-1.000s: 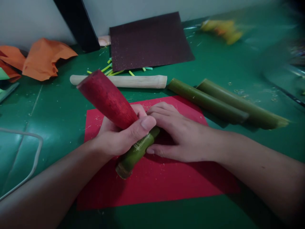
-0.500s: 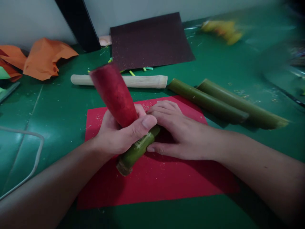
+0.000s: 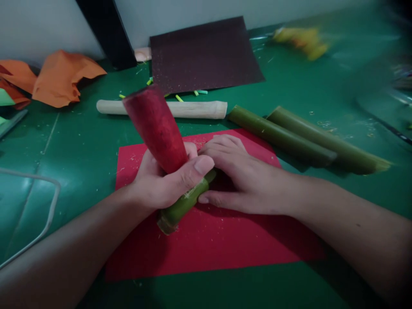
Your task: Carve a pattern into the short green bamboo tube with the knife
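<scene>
In my left hand (image 3: 167, 182) is a thick red handle-like piece (image 3: 159, 131), tilted up and to the left with a dark top end. Its lower end is hidden by the fist. The left thumb lies across a short green bamboo tube (image 3: 182, 206), whose skin shows pale scratches. My right hand (image 3: 234, 176) is curved around the tube's far part, thumb on the near side and fingers beyond. That end of the tube is mostly covered. Both hands are over a red sheet (image 3: 219, 244) dotted with fine shavings.
A pale peeled stick (image 3: 196, 110) lies behind the hands. Two green bamboo pieces (image 3: 283, 135) rest at right. A dark sheet (image 3: 206, 56) is at the back, and crumpled orange paper (image 3: 59, 81) at left. A white cable (image 3: 51, 210) curves along the left side of the green table (image 3: 251, 289).
The red piece and my left thumb have shifted very slightly to the right over the bamboo tube. My right hand stays in nearly the same place.
</scene>
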`<state>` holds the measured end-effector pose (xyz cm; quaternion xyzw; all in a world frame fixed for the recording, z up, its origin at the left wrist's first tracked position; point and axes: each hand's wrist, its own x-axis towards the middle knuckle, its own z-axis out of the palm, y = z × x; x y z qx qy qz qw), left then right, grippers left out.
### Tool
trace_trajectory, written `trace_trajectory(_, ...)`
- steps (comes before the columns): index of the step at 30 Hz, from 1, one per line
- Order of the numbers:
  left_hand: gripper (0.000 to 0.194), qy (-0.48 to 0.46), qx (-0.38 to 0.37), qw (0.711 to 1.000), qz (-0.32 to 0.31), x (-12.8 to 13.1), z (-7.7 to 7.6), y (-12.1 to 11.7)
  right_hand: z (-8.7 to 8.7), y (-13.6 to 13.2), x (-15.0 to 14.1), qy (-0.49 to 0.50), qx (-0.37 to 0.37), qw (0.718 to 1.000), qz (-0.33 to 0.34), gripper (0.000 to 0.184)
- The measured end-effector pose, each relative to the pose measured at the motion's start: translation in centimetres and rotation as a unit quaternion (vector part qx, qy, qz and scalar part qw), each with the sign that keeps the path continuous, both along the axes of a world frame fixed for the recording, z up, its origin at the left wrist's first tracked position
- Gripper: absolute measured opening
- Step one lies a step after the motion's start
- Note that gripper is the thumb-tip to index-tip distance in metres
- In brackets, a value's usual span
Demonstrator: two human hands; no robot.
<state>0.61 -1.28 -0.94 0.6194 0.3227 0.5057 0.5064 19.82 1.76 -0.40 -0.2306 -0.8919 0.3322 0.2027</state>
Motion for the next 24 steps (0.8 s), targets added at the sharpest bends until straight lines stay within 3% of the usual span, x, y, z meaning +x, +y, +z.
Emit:
trace_trajectory(7,0.062,0.026,-0.051,0.997,-0.042,-0.57,-0.09,-0.01,0.08,0.06,-0.06,-0.003,-0.015,1.000,0.001,0.029)
trace_trajectory(17,0.043,0.037,0.042,0.998,0.026,-0.14,0.15,-0.09,0.10,-0.02,-0.01,-0.007,-0.012,1.000,-0.006,0.029)
trace_trajectory(24,0.040,0.055,0.011,0.996,0.066,-0.13,0.32,-0.40,-0.16,-0.07,0.13,0.000,-0.009,1.000,-0.007,0.032)
